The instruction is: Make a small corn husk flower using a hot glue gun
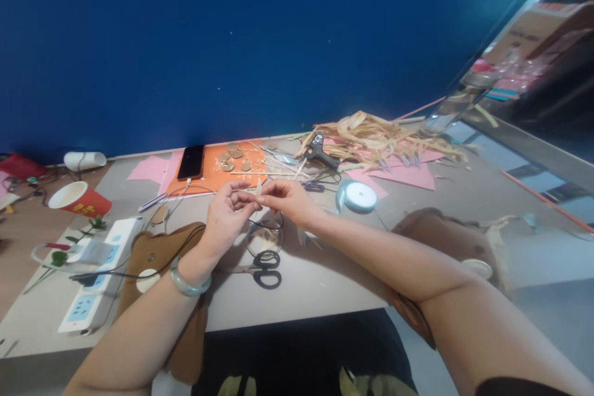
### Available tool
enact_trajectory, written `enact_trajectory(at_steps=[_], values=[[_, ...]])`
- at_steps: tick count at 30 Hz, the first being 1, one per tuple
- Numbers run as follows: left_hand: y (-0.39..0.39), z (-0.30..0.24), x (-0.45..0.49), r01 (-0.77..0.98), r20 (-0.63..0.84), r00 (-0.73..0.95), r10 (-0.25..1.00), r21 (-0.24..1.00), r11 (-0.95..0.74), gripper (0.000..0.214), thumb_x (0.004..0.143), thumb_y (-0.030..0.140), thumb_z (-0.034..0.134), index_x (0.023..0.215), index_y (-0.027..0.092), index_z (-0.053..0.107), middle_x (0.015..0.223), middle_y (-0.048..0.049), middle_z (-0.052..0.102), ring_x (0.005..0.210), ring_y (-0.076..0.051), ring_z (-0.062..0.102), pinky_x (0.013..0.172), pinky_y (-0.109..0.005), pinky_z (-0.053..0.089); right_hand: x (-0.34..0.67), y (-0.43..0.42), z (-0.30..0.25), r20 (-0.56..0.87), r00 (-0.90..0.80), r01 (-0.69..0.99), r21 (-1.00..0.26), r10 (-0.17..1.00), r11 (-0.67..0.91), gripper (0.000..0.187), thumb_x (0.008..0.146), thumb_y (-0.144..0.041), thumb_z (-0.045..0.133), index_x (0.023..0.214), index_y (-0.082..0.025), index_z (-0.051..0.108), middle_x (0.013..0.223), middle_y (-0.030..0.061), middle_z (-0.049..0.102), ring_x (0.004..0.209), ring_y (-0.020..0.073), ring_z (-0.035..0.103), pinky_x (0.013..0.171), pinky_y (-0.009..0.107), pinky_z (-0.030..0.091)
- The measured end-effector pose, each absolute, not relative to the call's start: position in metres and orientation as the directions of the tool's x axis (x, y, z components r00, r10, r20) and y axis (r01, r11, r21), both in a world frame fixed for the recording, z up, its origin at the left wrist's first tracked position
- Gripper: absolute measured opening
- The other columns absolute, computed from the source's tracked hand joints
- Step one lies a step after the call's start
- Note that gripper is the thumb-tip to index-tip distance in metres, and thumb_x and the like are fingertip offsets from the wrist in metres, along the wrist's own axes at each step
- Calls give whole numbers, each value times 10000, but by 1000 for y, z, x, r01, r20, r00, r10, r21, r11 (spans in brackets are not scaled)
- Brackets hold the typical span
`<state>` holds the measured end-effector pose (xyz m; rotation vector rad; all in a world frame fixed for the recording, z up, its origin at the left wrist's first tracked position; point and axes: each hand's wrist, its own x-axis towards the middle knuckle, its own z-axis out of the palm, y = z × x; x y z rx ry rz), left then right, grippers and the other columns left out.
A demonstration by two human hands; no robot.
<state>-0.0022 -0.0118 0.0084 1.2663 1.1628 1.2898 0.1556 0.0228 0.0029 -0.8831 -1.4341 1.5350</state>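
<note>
My left hand [224, 216] and my right hand [290, 199] meet over the middle of the table. Their fingertips pinch a small pale pointed piece [258, 187], too small to name surely; it looks like dry husk or leaf. Just below them sits a round clear dish [264, 239] with pale bits in it. Black-handled scissors [268, 276] lie nearer the front edge. Beyond my right hand are a black glue gun [319, 150] and a spool of light blue ribbon [360, 197].
Orange paper [211, 182] bears several wooden discs and a phone [190, 163]. A raffia pile [366, 133] lies on pink paper at the back right. Left are a power strip [99, 278], a red paper cup [81, 199] and a brown bag [158, 253]. A blue panel [260, 43] stands behind.
</note>
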Motion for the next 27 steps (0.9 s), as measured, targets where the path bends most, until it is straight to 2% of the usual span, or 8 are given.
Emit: enact_trajectory(at_steps=[9,14,20,24,27], values=[[-9,6,-2,2,22,-7,1000,1000,-22,463,613,208,767,1002,142,526,691,-4,686,628,-157,680,661,-290,525,155,26,0,-62,-441,-61,-993,895,-99,262,667,-359,742,664,-143,593,590,-14,617,468,60,470,473,200,350],[-6,1,0,-63,-60,1,998,996,60,440,586,237,792,940,144,547,665,4,674,600,-148,664,651,-292,523,154,26,-4,-81,-466,-46,-992,881,-115,324,688,-430,719,634,-148,568,568,-20,594,451,51,437,464,195,312],[-6,-5,2,-186,-183,139,973,960,207,340,636,331,778,828,131,582,643,-5,657,543,-103,600,589,-247,478,153,24,-6,-96,-393,-88,-986,914,-142,344,665,-450,733,657,-151,561,518,-54,530,456,53,412,467,195,294],[-5,-6,-1,-127,-191,174,966,968,215,307,624,344,783,756,133,601,613,12,628,511,-95,571,531,-231,459,153,26,-9,-104,-359,-70,-988,927,-138,297,666,-398,721,656,-151,557,500,-65,502,448,51,408,472,197,293],[1,-10,-7,-16,-161,99,982,986,164,297,596,335,789,724,136,610,605,13,625,488,-104,575,499,-233,456,154,30,-10,-72,-288,-97,-990,955,-104,268,681,-375,698,644,-159,543,486,-71,485,438,51,409,478,202,306]])
